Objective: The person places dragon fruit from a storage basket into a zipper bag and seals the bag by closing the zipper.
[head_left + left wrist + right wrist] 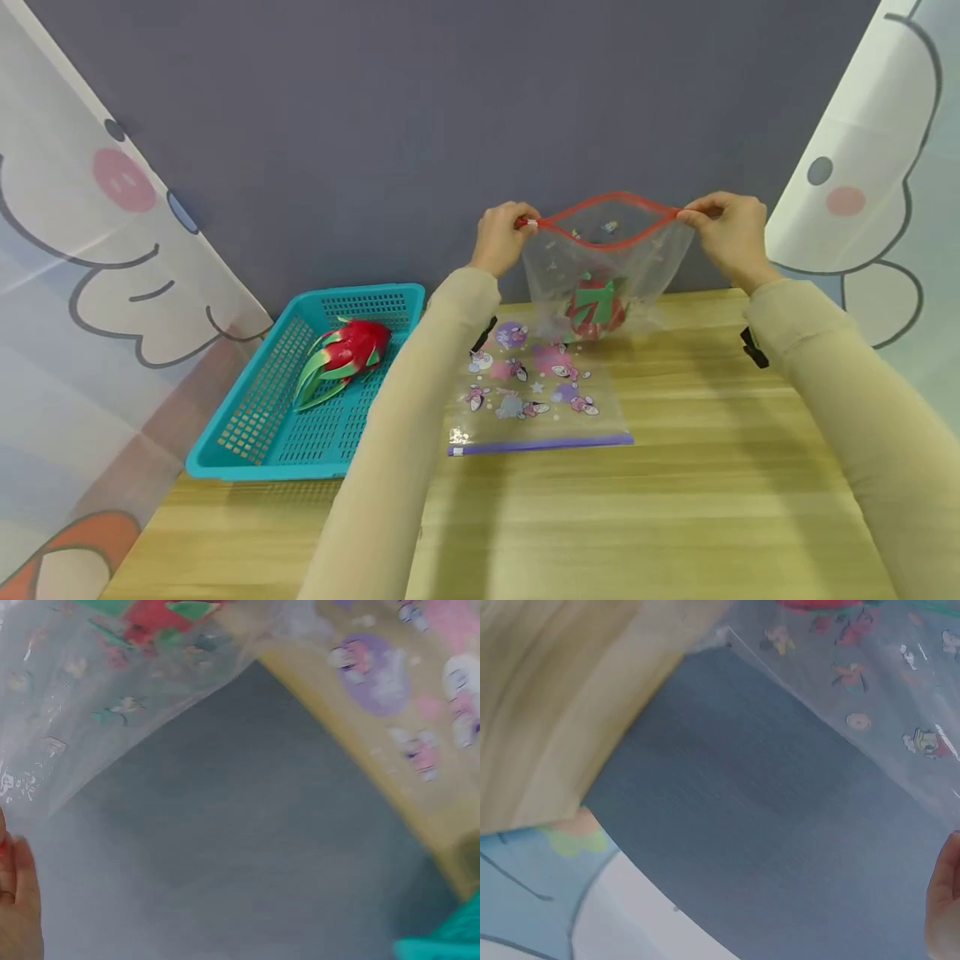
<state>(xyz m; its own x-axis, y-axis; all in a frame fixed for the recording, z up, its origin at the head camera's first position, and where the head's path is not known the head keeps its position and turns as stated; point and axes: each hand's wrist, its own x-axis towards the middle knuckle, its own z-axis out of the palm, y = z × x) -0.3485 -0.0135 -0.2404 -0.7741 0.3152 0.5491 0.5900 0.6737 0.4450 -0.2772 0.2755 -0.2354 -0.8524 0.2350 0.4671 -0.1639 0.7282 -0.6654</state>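
Observation:
A clear zip bag [547, 275] with a red slider rim hangs between the two hands, its mouth parted. Inside, at the bottom, sits a red and green dragon fruit [596, 308], seen blurred through the plastic. My left hand [501, 237] pinches the bag's left corner by the slider. At the opposite corner, my right hand [731, 233] grips the red rim between thumb and fingers. Each wrist view catches only part of a hand at its edge, with the printed bag [112, 697] above.
A second printed zip bag [536, 392] with a purple rim lies flat on the wooden table [712, 500]. To the left, a turquoise basket [213, 450] holds another dragon fruit [352, 346]. Behind the table rises a dark grey surface [450, 125], with cartoon-printed sheets on both sides.

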